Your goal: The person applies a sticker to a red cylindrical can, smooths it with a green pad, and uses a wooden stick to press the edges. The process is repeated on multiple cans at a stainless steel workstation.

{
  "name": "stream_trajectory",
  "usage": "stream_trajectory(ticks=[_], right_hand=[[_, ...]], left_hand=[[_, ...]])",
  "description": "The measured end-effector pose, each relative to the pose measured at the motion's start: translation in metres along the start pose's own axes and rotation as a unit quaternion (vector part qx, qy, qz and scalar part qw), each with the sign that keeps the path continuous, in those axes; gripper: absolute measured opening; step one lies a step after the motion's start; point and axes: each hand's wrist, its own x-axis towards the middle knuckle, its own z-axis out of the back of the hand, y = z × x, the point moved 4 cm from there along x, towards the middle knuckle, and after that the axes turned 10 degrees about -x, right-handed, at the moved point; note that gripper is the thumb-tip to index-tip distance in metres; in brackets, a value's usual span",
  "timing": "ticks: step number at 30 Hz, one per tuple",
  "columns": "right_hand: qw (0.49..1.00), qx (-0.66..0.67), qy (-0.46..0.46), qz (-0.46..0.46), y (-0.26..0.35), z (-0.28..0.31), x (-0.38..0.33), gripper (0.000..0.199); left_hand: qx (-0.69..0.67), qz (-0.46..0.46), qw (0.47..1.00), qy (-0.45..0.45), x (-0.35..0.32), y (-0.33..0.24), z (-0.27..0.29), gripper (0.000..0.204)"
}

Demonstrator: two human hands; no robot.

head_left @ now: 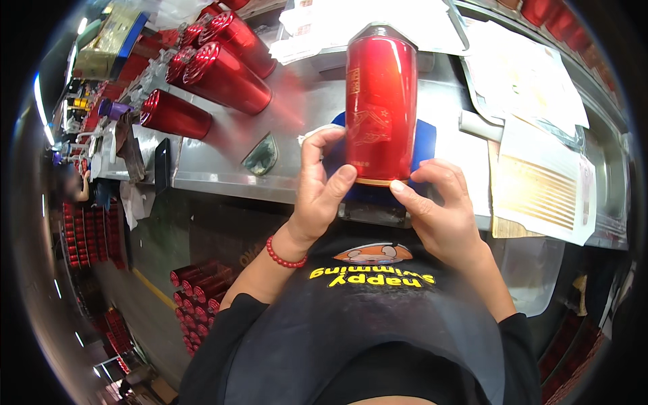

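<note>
A glossy red bottle (382, 101) with fine gold print on its front and a gold band at its base is in front of me, its base toward me. My left hand (319, 183) is closed on its lower left side, the thumb by the base and the fingers partly behind. At the lower right corner, my right hand (442, 202) pinches the base edge with thumb and fingers. Beneath the bottle shows a blue support (424, 138), mostly hidden. A crumpled white cloth or tissue (312, 135) pokes out by my left fingers.
Several red bottles (226, 77) stand on the metal bench (229, 185) at left, near a half-round glassy piece (261, 156). Paper sheets (540, 179) with gold-brown stripes and a white roll (480, 126) lie right. More red bottles (199, 300) are stacked below left.
</note>
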Motion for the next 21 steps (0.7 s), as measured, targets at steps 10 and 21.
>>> stream_trajectory(ticks=[10, 21], right_hand=[[1.000, 0.003, 0.001, -0.010, 0.0012, -0.0030, -0.0002, 0.066], [1.000, 0.019, 0.005, -0.008, -0.0003, -0.0011, -0.0015, 0.064]], left_hand=[[0.080, -0.027, 0.996, 0.012, 0.0023, -0.0002, 0.0011, 0.062], [0.103, -0.113, 0.988, -0.020, -0.0048, -0.0091, -0.0019, 0.051]])
